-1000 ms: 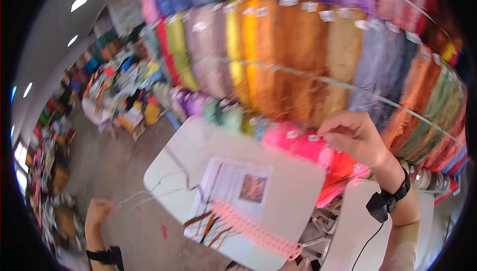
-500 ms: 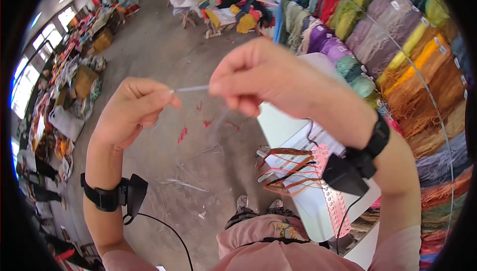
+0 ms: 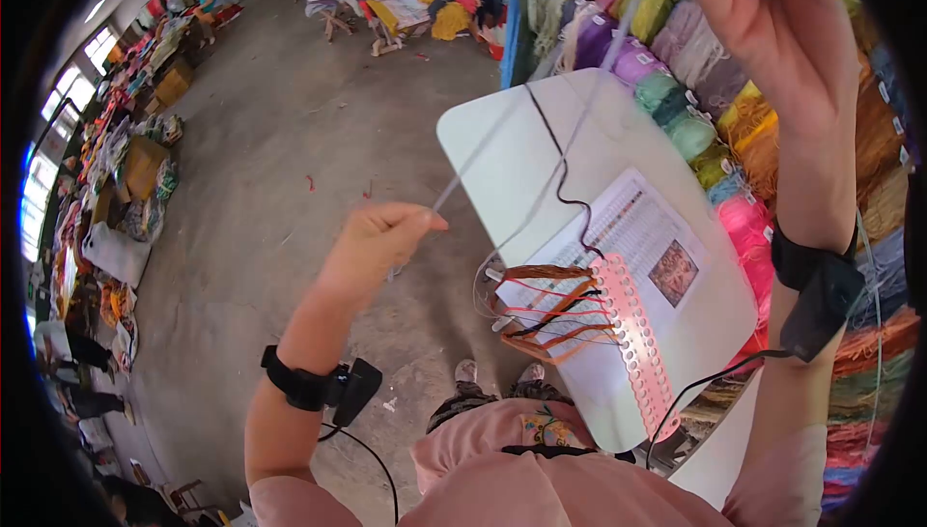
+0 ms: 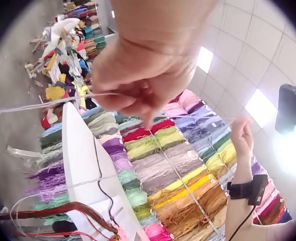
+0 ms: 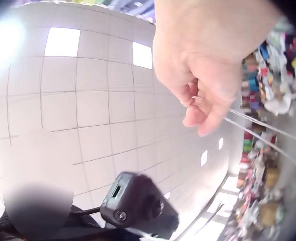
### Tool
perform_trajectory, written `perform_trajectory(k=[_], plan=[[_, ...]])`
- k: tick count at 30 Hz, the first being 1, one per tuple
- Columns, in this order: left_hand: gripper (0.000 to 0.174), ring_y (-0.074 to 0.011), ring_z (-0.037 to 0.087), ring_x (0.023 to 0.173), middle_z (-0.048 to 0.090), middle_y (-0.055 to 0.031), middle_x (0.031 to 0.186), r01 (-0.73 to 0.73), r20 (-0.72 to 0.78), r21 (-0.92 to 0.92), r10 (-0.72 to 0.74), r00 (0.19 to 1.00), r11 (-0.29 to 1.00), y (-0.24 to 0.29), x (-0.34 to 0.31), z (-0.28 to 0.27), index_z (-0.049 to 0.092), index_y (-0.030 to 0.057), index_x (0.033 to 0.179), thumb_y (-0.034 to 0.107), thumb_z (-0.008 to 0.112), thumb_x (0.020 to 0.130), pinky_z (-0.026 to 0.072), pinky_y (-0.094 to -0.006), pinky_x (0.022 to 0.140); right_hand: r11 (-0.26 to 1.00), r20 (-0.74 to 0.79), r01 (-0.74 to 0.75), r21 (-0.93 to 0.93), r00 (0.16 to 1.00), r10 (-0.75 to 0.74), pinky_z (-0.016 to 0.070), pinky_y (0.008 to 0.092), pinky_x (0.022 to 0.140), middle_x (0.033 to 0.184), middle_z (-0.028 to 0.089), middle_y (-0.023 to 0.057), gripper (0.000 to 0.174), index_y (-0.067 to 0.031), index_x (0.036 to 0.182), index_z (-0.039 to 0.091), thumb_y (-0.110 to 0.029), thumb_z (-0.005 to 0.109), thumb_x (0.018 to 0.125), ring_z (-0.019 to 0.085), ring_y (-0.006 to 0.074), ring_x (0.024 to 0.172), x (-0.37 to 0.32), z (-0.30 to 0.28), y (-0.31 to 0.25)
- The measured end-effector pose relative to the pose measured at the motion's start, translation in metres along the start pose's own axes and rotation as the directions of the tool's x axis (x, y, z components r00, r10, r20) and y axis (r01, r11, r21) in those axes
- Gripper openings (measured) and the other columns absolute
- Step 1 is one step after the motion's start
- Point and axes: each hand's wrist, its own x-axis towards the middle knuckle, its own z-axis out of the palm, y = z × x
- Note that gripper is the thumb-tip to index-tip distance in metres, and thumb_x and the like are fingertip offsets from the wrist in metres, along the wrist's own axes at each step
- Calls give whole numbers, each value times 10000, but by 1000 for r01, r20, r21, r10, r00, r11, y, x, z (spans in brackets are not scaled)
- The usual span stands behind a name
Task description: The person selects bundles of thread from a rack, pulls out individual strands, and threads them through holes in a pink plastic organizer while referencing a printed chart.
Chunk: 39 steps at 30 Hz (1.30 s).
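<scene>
My left hand (image 3: 381, 247) pinches pale yarn strands (image 3: 481, 152) between thumb and curled fingers, over the floor left of the white table. Raised high at the upper right, my right hand (image 3: 777, 34) holds the other end; in the right wrist view the same hand (image 5: 203, 85) has curled fingertips, with two strands (image 5: 268, 128) running off from it. The yarn stretches slantwise between both hands. Below it, a pink punched strip (image 3: 637, 348) lies on the table, with brown, red, black and orange yarns (image 3: 550, 273) looped through its left side.
A printed sheet (image 3: 628, 208) with a picture lies on the white table (image 3: 483, 121), under the strip. A dark cord (image 3: 548, 126) crosses the tabletop. Labelled yarn hanks (image 3: 695, 44) hang along the right. Fabric piles (image 3: 449, 20) and a seated person are at the back.
My right hand has risen from beside the left hand to the upper right, drawing the yarn out long. The left hand has moved lower and to the right.
</scene>
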Motion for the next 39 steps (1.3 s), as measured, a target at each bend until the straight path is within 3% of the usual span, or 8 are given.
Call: perform_trajectory(k=[3, 4, 6, 9, 10, 13, 22, 39], plan=[[201, -68, 473, 660, 522, 5, 676, -189, -149, 375, 260, 954, 908, -32, 8, 26, 564, -14, 943, 151, 505, 845, 379, -214, 640, 926, 28, 98, -364, 995, -94, 366, 347, 955, 900, 511, 126, 186, 74, 919, 471, -86, 381, 888, 496, 221, 974, -66, -82, -47], [227, -71, 494, 703, 544, -1, 705, -241, -198, 509, 385, 901, 826, -43, 5, 34, 557, -27, 978, 148, 505, 844, 401, -220, 689, 686, -190, 271, -675, 835, -517, 399, 310, 854, 841, 516, 98, 153, 48, 878, 494, -87, 421, 867, 505, 193, 857, -119, -114, -91], [224, -79, 516, 724, 567, -22, 773, -130, -169, 159, 156, 973, 979, -48, -9, 45, 532, -17, 1016, 126, 492, 849, 414, -223, 679, 419, -388, 279, -864, 163, -907, 431, 226, 653, 737, 519, 42, 75, -2, 796, 534, -73, 514, 812, 505, 137, 670, -219, -179, -179], [213, -102, 550, 785, 581, -60, 915, 258, 150, -188, -232, 961, 948, -56, -30, 88, 514, -4, 1042, 92, 467, 858, 441, -228, 676, 313, -333, -122, -942, 217, -918, 436, 222, 638, 780, 520, 46, 55, -37, 821, 535, -67, 490, 809, 505, 134, 679, -238, -105, -96], [197, -121, 542, 851, 577, -65, 939, 331, 265, -137, -287, 920, 934, -52, -35, 112, 523, -4, 1022, 89, 459, 860, 451, -243, 689, 238, -329, -242, -941, 486, -810, 432, 235, 635, 791, 528, 29, 86, -75, 843, 552, -85, 482, 795, 517, 135, 692, -243, -96, -43], [250, -191, 528, 977, 516, -105, 1078, 510, 495, -161, -378, 782, 845, -55, -47, 181, 465, -2, 1096, 55, 462, 853, 452, -282, 757, 667, -675, -417, -617, 717, -176, 434, 251, 660, 857, 563, 18, 203, -9, 973, 527, -112, 498, 800, 538, 121, 756, -250, -81, 103], [292, -237, 473, 1057, 450, -92, 1131, 795, 529, -375, -594, 606, 477, -74, -59, 235, 386, 35, 1152, 73, 424, 865, 420, -360, 820, 412, -617, -646, -643, 755, 221, 441, 296, 553, 755, 593, 102, 243, -38, 943, 406, -37, 527, 732, 580, 213, 638, -265, -72, 198], [146, -197, 601, 836, 564, -115, 881, 617, 396, -371, -483, 781, 693, -91, -47, 255, 504, -52, 897, 62, 416, 872, 501, -268, 753, 463, -463, -559, -688, 829, 314, 387, 329, 476, 611, 507, 95, 242, -31, 872, 419, -10, 531, 659, 543, 245, 550, -257, -84, 195]])
